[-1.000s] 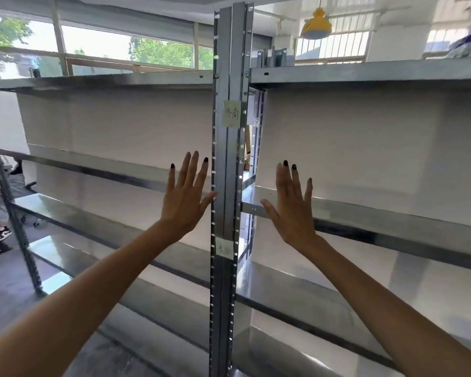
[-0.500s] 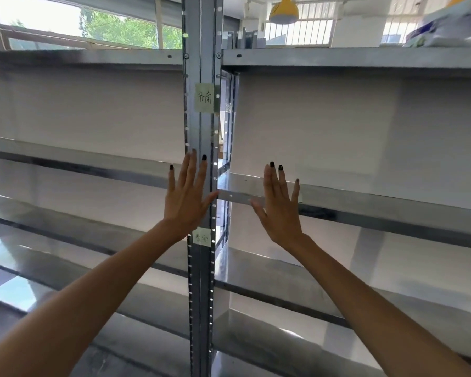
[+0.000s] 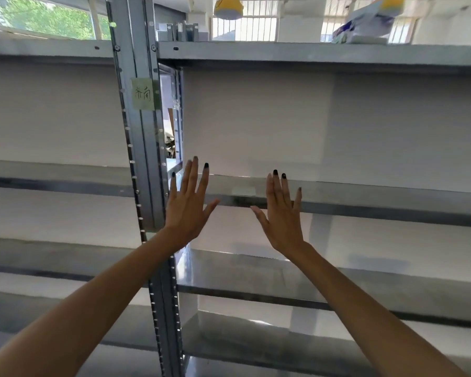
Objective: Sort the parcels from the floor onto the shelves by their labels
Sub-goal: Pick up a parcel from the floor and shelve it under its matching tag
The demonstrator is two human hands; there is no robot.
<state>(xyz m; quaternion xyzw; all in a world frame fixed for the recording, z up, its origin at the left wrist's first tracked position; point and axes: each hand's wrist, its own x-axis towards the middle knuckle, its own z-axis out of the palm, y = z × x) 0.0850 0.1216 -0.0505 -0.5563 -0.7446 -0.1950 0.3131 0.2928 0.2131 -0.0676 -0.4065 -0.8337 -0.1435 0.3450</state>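
The steel shelves [image 3: 365,198] are standing in tiers close in front of the person, their grey decks catching the daylight against a white backing board. On the top deck, far to the right, a white-and-blue wrapped bundle [image 3: 365,25] is lying (too blurred to say whether it is a parcel). A green note [image 3: 143,94] with handwriting is sticking to the perforated upright post [image 3: 136,148], and a small white sticker [image 3: 244,191] is sitting on the middle deck's front edge.

Both hands are reaching up at that middle deck, palms toward it and holding nothing. The left hand [image 3: 186,210] is fanning its straight fingers slightly, thumb out; the right hand [image 3: 282,216] is keeping its fingers straight and close together, thumb out. Whether either is touching the metal, I cannot tell.

Above, a yellow lamp [image 3: 228,6] is hanging, and a window [image 3: 46,19] is showing green trees.
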